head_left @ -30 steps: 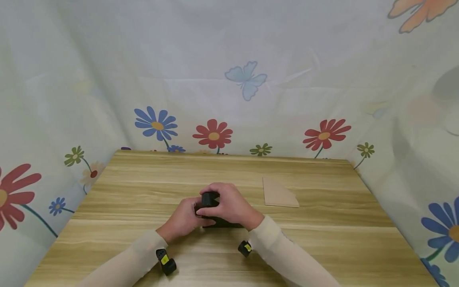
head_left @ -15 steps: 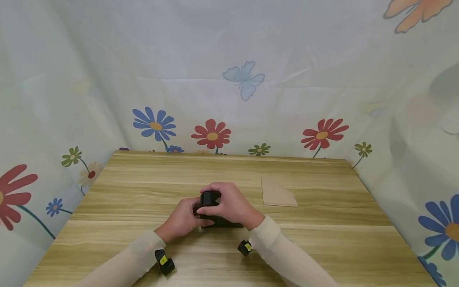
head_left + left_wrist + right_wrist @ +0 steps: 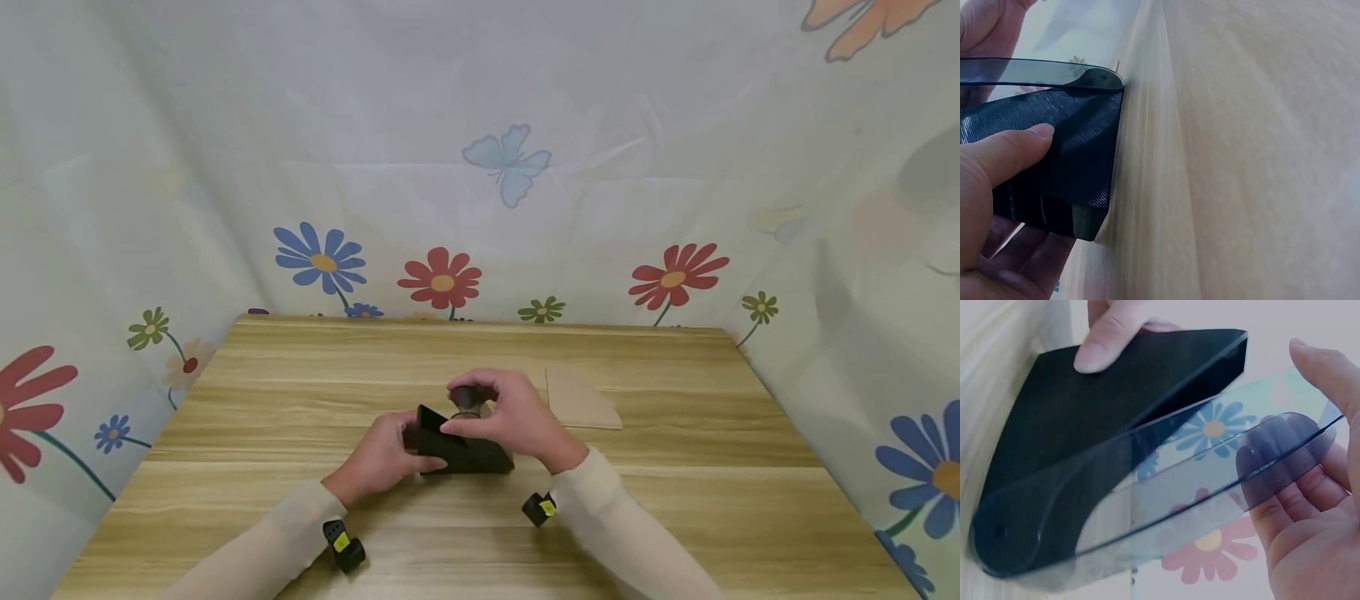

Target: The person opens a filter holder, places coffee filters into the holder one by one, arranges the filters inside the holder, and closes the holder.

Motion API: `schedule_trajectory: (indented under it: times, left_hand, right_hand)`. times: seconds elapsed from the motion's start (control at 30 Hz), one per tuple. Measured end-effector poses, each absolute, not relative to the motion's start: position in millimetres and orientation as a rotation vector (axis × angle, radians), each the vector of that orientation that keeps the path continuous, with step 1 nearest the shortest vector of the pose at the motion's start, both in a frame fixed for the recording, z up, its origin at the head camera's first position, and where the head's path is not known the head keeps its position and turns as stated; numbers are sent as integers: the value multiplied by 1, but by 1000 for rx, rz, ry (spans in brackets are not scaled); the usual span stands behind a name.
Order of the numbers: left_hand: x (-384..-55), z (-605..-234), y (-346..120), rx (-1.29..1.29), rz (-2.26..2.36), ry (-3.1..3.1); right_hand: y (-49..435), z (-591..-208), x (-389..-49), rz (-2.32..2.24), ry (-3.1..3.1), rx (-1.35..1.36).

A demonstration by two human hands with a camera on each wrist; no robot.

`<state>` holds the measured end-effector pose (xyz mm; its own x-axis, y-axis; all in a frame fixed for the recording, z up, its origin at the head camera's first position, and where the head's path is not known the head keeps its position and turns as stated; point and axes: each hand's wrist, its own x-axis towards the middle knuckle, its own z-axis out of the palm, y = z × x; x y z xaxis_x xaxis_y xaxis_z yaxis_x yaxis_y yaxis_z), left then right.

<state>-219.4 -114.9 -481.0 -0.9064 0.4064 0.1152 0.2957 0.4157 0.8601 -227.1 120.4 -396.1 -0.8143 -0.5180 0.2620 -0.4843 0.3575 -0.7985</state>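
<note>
My left hand (image 3: 382, 454) grips the left end of a black wedge-shaped box (image 3: 472, 454) standing on the table, its thumb (image 3: 1019, 150) lying flat on the ribbed side. A smoky see-through lid (image 3: 1179, 490) is hinged at the box's low corner and stands swung away from its body. My right hand (image 3: 517, 408) holds the lid's free end; through the clear plastic its fingers (image 3: 1272, 512) show behind the lid, the thumb on the other side. The opening of the box shows dark in the right wrist view, and its contents cannot be made out.
A tan flat piece (image 3: 581, 402) with one curved side lies on the wooden table (image 3: 315, 375), behind and right of the right hand. A flower-printed curtain (image 3: 375, 183) surrounds the table at the back and sides. A black wrist camera (image 3: 343, 546) sits below the left sleeve.
My right hand has moved right and slightly away, swinging the lid off the upper left end of the box. The box and left hand have stayed nearly still.
</note>
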Motion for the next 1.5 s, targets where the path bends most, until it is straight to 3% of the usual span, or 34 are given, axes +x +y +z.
schedule_trajectory:
  times: [0.8,1.5]
  left_hand:
    - [-220,-482,-116,600,1466,2553]
    - [-222,-483,-117,608,1462,2541]
  right_hand:
    - [188,-399,-223,-1702,2493,-843]
    - [254,-428,-228,-1771,2404,-798]
